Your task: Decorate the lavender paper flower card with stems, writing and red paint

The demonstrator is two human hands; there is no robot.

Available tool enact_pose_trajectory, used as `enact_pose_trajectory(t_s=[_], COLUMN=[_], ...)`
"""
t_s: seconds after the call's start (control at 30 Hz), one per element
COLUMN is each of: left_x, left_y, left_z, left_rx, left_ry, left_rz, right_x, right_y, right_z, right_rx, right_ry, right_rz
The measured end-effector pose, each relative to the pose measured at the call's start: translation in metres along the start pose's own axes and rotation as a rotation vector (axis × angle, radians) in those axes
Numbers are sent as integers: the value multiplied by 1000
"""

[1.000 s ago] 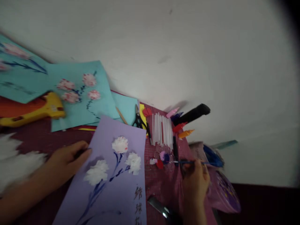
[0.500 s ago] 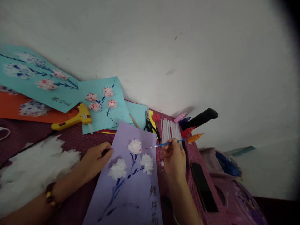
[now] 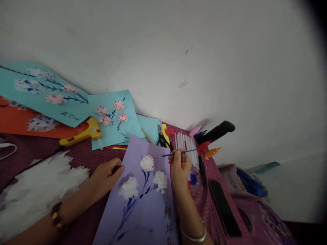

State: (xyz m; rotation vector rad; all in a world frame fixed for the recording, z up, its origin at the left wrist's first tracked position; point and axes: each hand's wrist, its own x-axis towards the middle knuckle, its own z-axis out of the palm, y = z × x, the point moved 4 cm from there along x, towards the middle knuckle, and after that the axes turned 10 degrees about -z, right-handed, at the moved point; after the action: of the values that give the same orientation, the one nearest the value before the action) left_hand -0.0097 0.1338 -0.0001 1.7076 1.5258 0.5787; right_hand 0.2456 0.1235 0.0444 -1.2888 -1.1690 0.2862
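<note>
My right hand (image 3: 181, 165) is closed round a thin blue paintbrush (image 3: 186, 151), whose tip is at the right edge of the top paper flower (image 3: 147, 163). That white flower carries red specks. Below it, two plain white paper flowers (image 3: 128, 188) stand out from a sheet of purple paper (image 3: 143, 212), with blue painted stems and dark written characters down the right side. My left hand (image 3: 108, 173) has its fingers curled and grips the purple sheet's left edge. Crumpled white tissue paper (image 3: 46, 187) lies under and beside my left forearm.
A yellow glue gun (image 3: 83, 133) rests left, near turquoise flower pictures (image 3: 116, 119). Black scissors (image 3: 162, 137), glue sticks (image 3: 187, 144), paint bottles (image 3: 212, 152) and a paint palette (image 3: 195, 182) sit beyond and beside my right hand. A phone (image 3: 224, 207) lies right.
My right hand has moved left with the paintbrush, bringing its tip from beside the top flower to that flower's edge. The palette has come into sight. My left hand stays at the sheet's edge.
</note>
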Motion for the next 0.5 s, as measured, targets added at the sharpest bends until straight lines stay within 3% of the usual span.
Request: enact_pose_trajectory(t_s=[0.23,0.5], left_x=[1,2], left_y=[-2,-5], left_z=[1,2], left_rx=[-10,11], left_ry=[-6,-2], left_rz=[11,-2], right_x=[0,9], right_y=[10,11], right_z=[2,-6], right_rx=[-1,106], right_ry=[-26,95], right_rz=[40,59])
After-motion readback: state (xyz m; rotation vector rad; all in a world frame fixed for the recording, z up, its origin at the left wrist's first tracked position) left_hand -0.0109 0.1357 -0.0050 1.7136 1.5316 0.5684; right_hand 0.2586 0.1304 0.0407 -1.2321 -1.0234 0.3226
